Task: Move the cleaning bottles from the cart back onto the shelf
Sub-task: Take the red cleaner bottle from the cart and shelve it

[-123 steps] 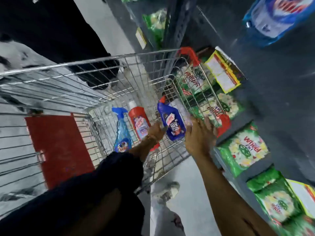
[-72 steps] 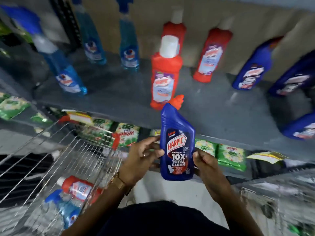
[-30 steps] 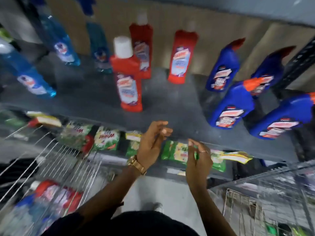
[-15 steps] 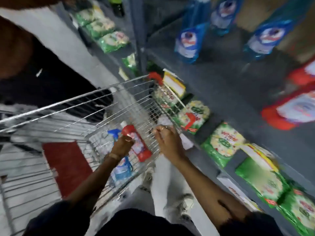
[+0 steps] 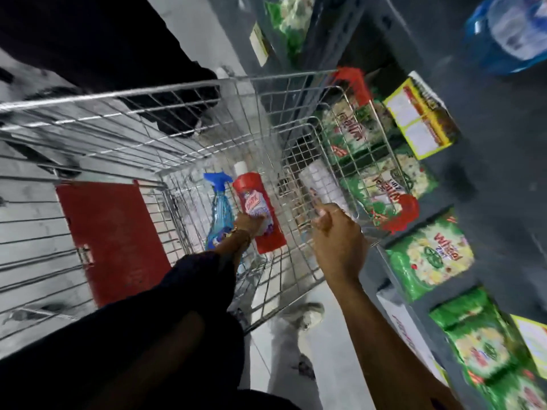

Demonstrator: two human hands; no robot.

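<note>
Two bottles lie in the bottom of the wire cart (image 5: pixel 177 91): a red cleaner bottle (image 5: pixel 256 199) with a white cap, and a blue spray bottle (image 5: pixel 220 208) just left of it. My left hand (image 5: pixel 248 224) reaches down into the cart, and its fingers close around the middle of the red bottle. Above the cart's right side my right hand (image 5: pixel 337 241) hovers with loosely curled fingers and nothing in it. The grey shelf (image 5: pixel 503 179) runs along the right, with a blue bottle (image 5: pixel 509 31) blurred at its top corner.
Green detergent packs (image 5: pixel 429 255) fill the lower shelf beside the cart. A yellow price tag (image 5: pixel 420 119) hangs on the shelf edge. The cart's red seat flap (image 5: pixel 109 232) is at the left. A person in dark clothes (image 5: pixel 103 39) stands beyond the cart.
The blue Harpic bottle went from my hands onto the shelf. My view then swung down to the cart, where my left hand reached in and closed on the red bottle.
</note>
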